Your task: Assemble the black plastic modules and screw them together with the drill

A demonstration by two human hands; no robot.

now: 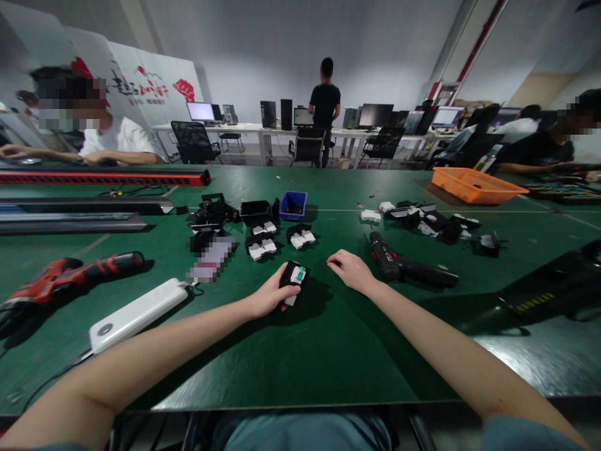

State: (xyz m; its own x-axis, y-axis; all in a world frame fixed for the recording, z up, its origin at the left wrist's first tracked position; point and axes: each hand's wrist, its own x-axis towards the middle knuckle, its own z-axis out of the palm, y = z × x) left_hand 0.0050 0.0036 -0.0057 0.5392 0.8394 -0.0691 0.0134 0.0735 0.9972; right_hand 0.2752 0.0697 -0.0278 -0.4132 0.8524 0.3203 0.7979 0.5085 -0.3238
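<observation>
My left hand (pixel 270 295) grips a small black housing (pixel 295 280) with white and teal parts inside, held just above the green table (pixel 328 351). My right hand (pixel 351 270) rests on the table a little to the right, palm down, fingers loosely curled and holding nothing. A black electric screwdriver (pixel 406 265) lies just right of that hand. Three similar black housings with white inserts (pixel 261 245) sit farther back, near a small blue bin (pixel 293 205).
A red power drill (pixel 66 275) and a white power bank (pixel 136 314) lie at the left. Long red and grey rails (pixel 98 178) run along the far left. Black parts (pixel 436 222) and an orange tray (pixel 476 185) are at the right. Other people sit at both sides; one stands at the back desks.
</observation>
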